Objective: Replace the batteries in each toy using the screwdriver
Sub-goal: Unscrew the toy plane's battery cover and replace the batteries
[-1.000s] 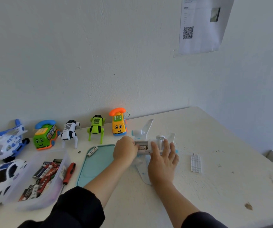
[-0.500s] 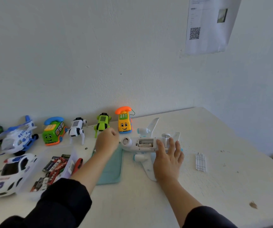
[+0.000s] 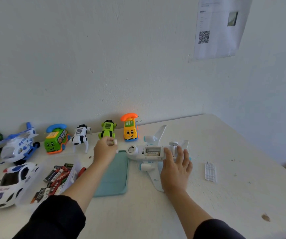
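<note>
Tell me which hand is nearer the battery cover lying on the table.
Right. The right hand rests on the plane just left of the cover; the left hand is far beyond, over the teal tray.

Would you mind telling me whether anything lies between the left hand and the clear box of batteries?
Nothing visible does. The left hand, pinching a small white thing, hovers just right of the battery box; only bare table lies between them.

teal mat (image 3: pixel 114 176), QR-code sheet (image 3: pixel 219 26), white wall (image 3: pixel 90 54)
</note>
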The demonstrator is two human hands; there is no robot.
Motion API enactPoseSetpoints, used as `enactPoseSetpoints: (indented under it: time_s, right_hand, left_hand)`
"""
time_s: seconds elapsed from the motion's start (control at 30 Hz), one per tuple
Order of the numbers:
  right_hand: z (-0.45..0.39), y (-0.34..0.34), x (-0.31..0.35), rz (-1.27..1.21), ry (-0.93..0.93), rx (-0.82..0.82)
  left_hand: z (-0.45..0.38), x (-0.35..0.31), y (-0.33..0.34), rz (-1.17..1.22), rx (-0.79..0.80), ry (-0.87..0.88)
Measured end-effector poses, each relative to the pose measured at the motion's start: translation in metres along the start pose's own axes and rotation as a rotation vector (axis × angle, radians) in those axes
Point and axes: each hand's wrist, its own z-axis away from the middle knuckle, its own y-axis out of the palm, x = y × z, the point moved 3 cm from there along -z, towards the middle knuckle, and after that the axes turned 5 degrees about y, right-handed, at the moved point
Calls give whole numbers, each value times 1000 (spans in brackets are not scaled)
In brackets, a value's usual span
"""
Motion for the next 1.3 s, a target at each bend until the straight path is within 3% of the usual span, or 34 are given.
enactPoseSetpoints:
  time_s: [0.07,0.13,0.33,0.5,0.57,0.7,0.83,0.97,1.1,1.2,1.3]
  right_hand:
    - [1,1,0,-5,-3,-6]
    - [1,0,-1,-38,-1,-40]
    - [-1,7,-2,-2,4,-58]
    - [-3,12,-4,5,-2,-151]
    - [-2,13,-5,2,-3,-157]
    - [-3,14,-6,-13,2,-94]
    - [-4,12,-5,-31,9,-107]
    - [-3,11,-4,-41,12,-115]
    - [-3,12,-5,-38,20,-111]
    - [-3,11,-4,-38,19,-130]
    - [-3,11,-6,-44,24,-134]
  left_hand:
    - [13,-30,7,240,-45,48]
    - [28,-55,21,255,-25,185]
    - [54,-63,67,-16,95,593]
    - [64,-66,77,-377,-28,1046]
    - [66,-66,77,-500,-64,1150]
    - [57,-56,82,-374,23,1068]
    - [46,-57,83,-181,132,720]
    - [32,-64,86,-254,240,446]
    - [24,-76,82,-471,308,333]
    - [23,-77,81,-483,406,174]
    - [20,-76,81,-505,422,170]
